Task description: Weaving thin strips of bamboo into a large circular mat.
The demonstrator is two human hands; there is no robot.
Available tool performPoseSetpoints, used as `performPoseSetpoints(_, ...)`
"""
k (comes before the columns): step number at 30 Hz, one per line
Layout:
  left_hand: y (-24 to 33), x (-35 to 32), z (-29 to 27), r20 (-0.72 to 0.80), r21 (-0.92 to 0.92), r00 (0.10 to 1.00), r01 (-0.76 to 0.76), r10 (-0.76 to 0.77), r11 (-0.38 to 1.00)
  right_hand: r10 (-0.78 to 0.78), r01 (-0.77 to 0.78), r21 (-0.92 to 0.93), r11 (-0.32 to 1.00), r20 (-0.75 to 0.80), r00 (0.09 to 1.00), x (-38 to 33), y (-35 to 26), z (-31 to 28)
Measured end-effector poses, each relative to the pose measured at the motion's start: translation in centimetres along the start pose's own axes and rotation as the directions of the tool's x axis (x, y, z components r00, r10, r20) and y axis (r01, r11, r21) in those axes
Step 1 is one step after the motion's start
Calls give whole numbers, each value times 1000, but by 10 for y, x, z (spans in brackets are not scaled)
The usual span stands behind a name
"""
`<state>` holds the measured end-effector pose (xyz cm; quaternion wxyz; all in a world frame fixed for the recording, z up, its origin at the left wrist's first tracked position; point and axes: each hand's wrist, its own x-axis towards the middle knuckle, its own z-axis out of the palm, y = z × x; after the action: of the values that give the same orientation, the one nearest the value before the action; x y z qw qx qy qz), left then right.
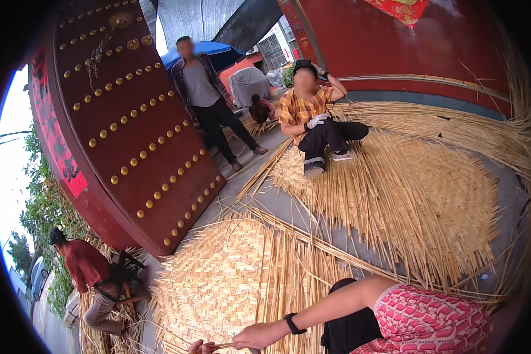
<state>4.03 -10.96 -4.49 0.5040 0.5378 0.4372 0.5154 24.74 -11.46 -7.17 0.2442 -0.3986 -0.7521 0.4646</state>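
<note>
While the right hand [255, 336] pinches a thin reed strip [221, 346] at the bottom centre of the frame, the left hand [199, 347] shows only as fingertips at the bottom edge, seemingly closed on the same strip, though I cannot tell for sure. Both hover over the half-woven reed mat [218, 283] at lower centre. At upper centre, a seated person [312, 118] works on another mat [419, 194].

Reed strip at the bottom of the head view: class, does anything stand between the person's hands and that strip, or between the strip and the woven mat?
Nothing visible does. The right hand already pinches the reed strip, and the left hand, mostly cut off by the picture's edge, is at its other end. The woven mat lies just beyond them.
</note>
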Motion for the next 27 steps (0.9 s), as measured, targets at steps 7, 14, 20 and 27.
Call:
performPoseSetpoints(7, 27, 1, -32, -245, -69, 953, -200, 178, 977, 202, -193, 184, 964, -32, 979, -23, 72, 10)
performPoseSetpoints(14, 46, -6, -33, -129, 56, 966, -219, 224, 974, 267, -260, 370, 892, 33, 963, -31, 101, 19)
performPoseSetpoints(20, 38, -9, -21, -7, 105, 997, -72, 73, 992, 141, -265, 602, 753, 245, 959, -30, 91, 40)
performPoseSetpoints(27, 14, -11, -26, 49, 148, 993, -112, 106, 983, 138, -221, 645, 732, 176, 975, -25, 75, 45)
